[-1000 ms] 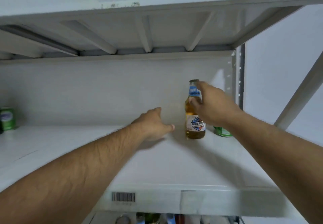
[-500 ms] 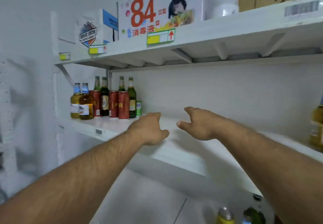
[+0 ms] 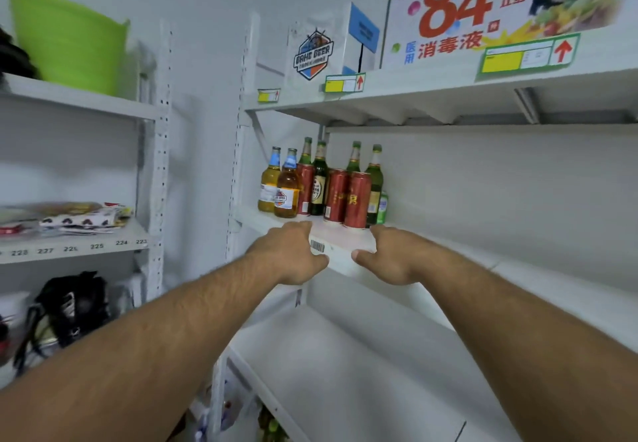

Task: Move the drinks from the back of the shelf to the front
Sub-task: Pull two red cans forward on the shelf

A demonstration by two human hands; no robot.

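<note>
The view has swung left from the amber bottle handled a second ago. Both hands, left hand (image 3: 293, 255) and right hand (image 3: 390, 257), now hover empty, fingers loosely curled, near the shelf (image 3: 348, 262) front edge. The drinks (image 3: 324, 186) cluster at its far left; next reach likely targets them.

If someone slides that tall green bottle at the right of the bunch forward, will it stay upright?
The green bottle looks tall and narrow, so a push near the neck would probably tip it. It seems to be glass, so likely heavy and breakable. The red cans stand close in front and might get knocked.
</note>
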